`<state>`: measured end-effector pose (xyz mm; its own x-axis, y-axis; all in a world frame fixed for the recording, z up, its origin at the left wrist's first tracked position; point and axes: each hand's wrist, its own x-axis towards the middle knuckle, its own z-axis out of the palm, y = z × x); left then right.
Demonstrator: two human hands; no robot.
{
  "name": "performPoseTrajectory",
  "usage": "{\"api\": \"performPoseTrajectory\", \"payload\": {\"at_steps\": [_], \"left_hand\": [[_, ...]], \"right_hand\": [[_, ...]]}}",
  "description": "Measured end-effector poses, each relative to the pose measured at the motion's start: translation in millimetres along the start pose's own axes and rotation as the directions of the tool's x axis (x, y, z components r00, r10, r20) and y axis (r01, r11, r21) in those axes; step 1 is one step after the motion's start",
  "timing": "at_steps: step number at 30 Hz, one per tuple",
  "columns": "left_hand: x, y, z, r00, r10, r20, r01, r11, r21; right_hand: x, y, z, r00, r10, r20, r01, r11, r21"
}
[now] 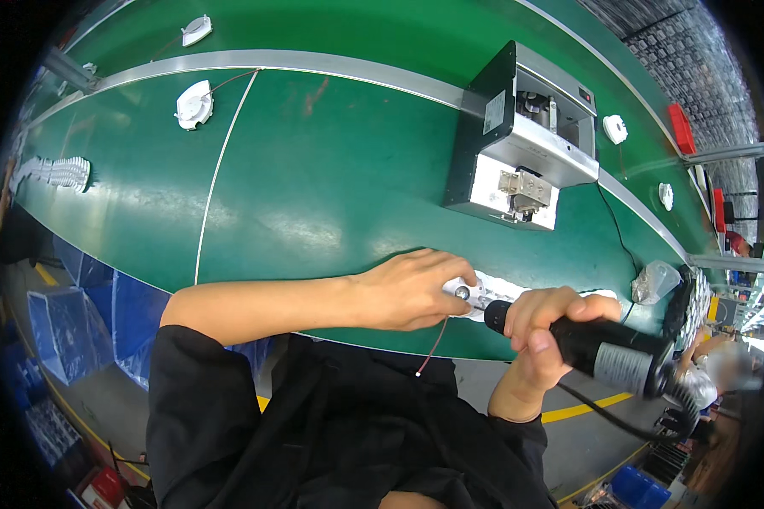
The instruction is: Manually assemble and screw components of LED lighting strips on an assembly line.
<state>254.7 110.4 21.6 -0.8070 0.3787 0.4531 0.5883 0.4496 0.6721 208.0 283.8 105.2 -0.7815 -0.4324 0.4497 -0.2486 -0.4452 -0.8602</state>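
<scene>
Plainly, the right hand (545, 324) grips one screwdriver (615, 360)

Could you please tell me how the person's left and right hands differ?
The left hand holds a white part at its fingertips; the right hand wraps around a black power tool. The left hand's back faces up with its fingers stretched forward, whereas the right hand's fingers are curled. Both hands are bare.
</scene>
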Motion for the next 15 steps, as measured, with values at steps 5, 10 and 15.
{"api": "performPoseTrajectory", "payload": {"at_steps": [5,10,15], "left_hand": [[2.1,1.9,-2.8,1.0,0.017,0.009,-0.017,1.0,0.0],[0.2,1.5,-11.6,0.996,-0.073,0.056,0.075,0.997,-0.026],[2.3,5.7,-25.8,1.0,-0.02,0.008,0.021,0.993,-0.115]], "right_hand": [[-1.6,0.5,4.7,0.99,-0.077,0.117,0.085,0.995,-0.06],[3.9,3.9,4.8,0.995,-0.005,0.104,0.011,0.999,-0.051],[23.0,-13.1,-12.5,0.982,-0.19,-0.004,0.187,0.962,0.197]]}}
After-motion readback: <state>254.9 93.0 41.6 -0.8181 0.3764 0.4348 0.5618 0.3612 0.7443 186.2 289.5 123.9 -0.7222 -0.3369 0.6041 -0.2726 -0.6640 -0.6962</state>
